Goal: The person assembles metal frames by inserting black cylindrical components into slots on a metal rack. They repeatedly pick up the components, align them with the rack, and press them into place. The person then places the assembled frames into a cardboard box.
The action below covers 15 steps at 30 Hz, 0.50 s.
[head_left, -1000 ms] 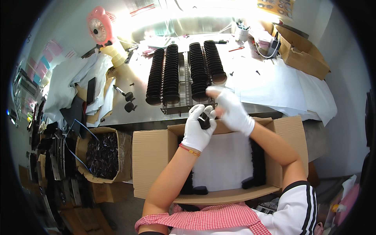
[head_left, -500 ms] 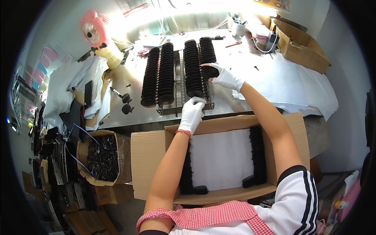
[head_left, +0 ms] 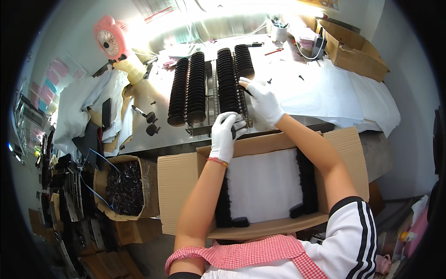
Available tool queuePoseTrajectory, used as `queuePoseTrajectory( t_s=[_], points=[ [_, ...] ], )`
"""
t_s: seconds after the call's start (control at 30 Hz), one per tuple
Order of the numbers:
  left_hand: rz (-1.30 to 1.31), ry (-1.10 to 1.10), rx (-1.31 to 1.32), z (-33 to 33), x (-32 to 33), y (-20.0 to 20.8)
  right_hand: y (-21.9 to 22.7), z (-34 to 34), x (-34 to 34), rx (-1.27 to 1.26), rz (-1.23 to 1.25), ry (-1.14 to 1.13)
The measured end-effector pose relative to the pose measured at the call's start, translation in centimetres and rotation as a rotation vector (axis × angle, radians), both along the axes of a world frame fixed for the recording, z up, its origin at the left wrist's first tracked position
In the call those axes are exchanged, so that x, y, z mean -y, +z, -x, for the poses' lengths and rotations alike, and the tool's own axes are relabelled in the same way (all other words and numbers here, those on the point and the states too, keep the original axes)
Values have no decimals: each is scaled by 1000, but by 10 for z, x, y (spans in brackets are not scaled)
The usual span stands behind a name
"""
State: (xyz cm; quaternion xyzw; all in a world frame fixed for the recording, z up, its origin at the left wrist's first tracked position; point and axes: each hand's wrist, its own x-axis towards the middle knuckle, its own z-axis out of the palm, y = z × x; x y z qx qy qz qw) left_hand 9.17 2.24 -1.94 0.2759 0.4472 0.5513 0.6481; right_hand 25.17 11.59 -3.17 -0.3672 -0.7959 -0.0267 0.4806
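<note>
Rows of thin round black pieces (head_left: 197, 88) stand packed edge to edge on a metal rack (head_left: 200, 132) on the table. Both my hands wear white gloves. My left hand (head_left: 225, 136) is closed at the front end of an inner row (head_left: 226, 83), with part of a black piece showing between its fingers. Beside the shorter right-hand row (head_left: 244, 60), my right hand (head_left: 264, 98) has its fingers curled over a dark edge that looks like another black piece. The fingers hide most of both pieces.
Below the table edge, an open carton (head_left: 181, 195) holds a white sheet (head_left: 265, 188) with black pieces along its sides. A smaller box (head_left: 148, 186) of black scraps stands left. White paper (head_left: 320, 102) covers the right; a pink fan (head_left: 111, 39) stands back left.
My right hand has drawn back toward me from the right-hand row, which now looks shorter. The left hand has turned, its fingers spreading around the front of the inner row.
</note>
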Motion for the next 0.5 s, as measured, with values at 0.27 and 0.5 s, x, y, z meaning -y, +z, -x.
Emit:
queuePoseTrajectory(
  t_s=[0.27, 0.5],
  points=[
    [173, -98, 679, -13, 33, 23, 43, -6, 91, 278, 132, 313],
    [-57, 61, -395, -9, 11, -4, 9, -28, -61, -173, 394, -202]
  ],
)
